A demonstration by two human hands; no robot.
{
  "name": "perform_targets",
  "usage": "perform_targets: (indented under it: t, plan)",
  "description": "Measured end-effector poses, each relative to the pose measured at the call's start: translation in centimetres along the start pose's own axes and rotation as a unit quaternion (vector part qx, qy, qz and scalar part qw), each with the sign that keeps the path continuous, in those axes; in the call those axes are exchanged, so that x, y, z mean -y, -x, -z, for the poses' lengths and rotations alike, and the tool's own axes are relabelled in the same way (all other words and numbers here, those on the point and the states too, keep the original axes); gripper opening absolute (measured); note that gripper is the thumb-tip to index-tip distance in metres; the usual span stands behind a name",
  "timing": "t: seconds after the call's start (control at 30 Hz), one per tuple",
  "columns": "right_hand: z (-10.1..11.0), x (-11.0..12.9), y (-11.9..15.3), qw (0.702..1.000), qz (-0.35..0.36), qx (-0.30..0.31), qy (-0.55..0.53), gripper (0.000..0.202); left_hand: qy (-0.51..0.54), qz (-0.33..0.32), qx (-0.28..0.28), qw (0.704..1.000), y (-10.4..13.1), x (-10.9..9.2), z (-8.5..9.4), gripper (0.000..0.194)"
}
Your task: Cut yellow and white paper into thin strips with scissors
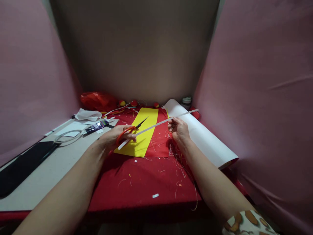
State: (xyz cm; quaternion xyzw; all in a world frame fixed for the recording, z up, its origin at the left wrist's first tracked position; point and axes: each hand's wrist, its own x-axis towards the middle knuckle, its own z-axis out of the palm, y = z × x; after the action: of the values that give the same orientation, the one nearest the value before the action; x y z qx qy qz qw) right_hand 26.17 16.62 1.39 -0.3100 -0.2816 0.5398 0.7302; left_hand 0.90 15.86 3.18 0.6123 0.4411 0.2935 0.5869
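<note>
A long narrow white strip [156, 125] slants across both hands, its far end rising to the right. My left hand [117, 133] is closed around the orange-handled scissors [126, 133] and also pinches the strip near its lower end. The scissor blades point away to the upper right and look nearly closed. My right hand [179, 129] grips the strip between thumb and fingers, past its middle. Beneath the strip lie a yellow corrugated sheet [140, 143] and a red corrugated sheet [158, 140], side by side on the red cloth.
A white paper roll [202, 133] lies at the right, with a lidded cup [186, 101] behind it. On the left are a pale board [73, 169], a black flat object [26, 163] and a dark packet [96, 126]. A red plastic bag [97, 100] sits behind. Thread scraps litter the cloth [137, 192].
</note>
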Motion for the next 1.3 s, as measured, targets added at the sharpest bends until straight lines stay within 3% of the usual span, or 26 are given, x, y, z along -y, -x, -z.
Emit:
perform_targets:
  t: [0.5,0.87,0.93,1.0,1.07,1.13,1.2,1.3]
  plan:
    - [0.0,0.1,0.0,0.998,-0.023,-0.05,0.016,0.013,0.032,-0.011,0.042,0.999,0.7,-0.3,1.2,0.024]
    - [0.2,0.1,-0.2,0.998,-0.015,-0.056,0.003,0.013,-0.072,-0.008,0.016,0.997,1.1,-0.7,1.2,0.029]
    - [0.3,0.0,-0.2,0.999,-0.012,-0.046,0.004,0.012,-0.085,-0.003,-0.021,0.996,1.0,-0.8,1.4,0.025]
    - [0.2,-0.1,-0.2,1.0,-0.009,-0.028,0.006,0.011,-0.07,-0.034,-0.129,0.988,0.8,-1.0,1.6,0.025]
    - [0.0,-0.1,0.0,1.0,-0.007,-0.01,0.008,0.012,-0.022,-0.108,-0.262,0.959,0.7,-1.3,1.9,0.026]
    - [-0.3,-0.2,0.1,1.0,-0.004,0.006,0.008,0.014,0.027,-0.177,-0.351,0.919,0.9,-1.9,2.1,0.029]
    - [-0.5,-0.2,0.3,1.0,-0.004,0.018,0.01,0.015,0.04,-0.224,-0.388,0.893,1.2,-2.4,1.9,0.032]
    - [-0.7,-0.2,0.6,0.999,-0.008,0.034,0.019,0.015,-0.011,-0.229,-0.324,0.918,1.6,-3.0,0.9,0.036]
